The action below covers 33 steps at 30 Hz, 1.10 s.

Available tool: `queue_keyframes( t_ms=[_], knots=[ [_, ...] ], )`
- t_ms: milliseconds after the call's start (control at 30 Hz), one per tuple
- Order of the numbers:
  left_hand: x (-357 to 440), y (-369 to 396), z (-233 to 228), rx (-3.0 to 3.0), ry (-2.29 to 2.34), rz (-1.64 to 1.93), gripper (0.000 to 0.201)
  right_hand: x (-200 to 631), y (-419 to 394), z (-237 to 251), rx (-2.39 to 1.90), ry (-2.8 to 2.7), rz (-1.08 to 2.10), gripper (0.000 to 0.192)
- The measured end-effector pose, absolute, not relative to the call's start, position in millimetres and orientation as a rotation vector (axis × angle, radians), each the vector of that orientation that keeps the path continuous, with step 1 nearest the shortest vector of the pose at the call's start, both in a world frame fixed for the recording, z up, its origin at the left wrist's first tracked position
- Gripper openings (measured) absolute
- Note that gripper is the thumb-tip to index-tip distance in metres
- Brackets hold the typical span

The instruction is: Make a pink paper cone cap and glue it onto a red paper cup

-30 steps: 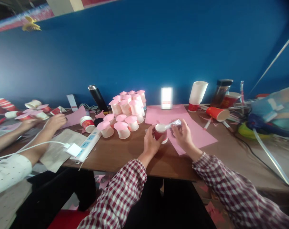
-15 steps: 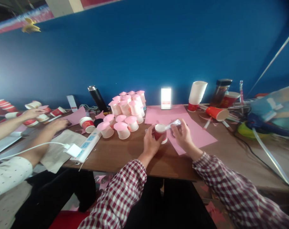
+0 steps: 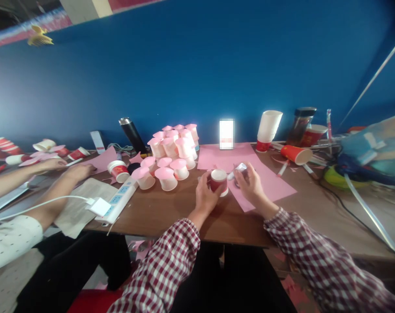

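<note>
Left hand [image 3: 205, 195] clamped round red cup [image 3: 219, 181] over near bench [image 3: 164, 208], right hand [image 3: 251, 184] pinching white tube [image 3: 235, 170], long axis aimed left at cup, tip just beside.

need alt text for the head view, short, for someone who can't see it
A person in checked sleeves holds a small red cup in the left hand and a white tube in the right hand, over a brown table. Pink-topped cups cluster behind, pink paper lies beside, and another person's arms work at left.
</note>
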<state>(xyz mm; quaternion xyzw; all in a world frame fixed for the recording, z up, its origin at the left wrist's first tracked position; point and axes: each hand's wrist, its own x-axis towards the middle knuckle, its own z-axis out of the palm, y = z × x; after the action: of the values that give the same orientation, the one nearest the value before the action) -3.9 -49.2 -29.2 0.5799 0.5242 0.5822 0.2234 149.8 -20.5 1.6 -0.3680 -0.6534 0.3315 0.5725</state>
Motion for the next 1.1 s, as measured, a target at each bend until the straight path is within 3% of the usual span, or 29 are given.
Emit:
queue_keyframes(
  t_ms=[1100],
  knots=[
    [-4.6, -47.3, -32.7, 1.649, 1.498, 1.7, 0.055, 144.3, -24.2, -7.8, -0.879, -1.602, 0.627, 0.018]
  ],
)
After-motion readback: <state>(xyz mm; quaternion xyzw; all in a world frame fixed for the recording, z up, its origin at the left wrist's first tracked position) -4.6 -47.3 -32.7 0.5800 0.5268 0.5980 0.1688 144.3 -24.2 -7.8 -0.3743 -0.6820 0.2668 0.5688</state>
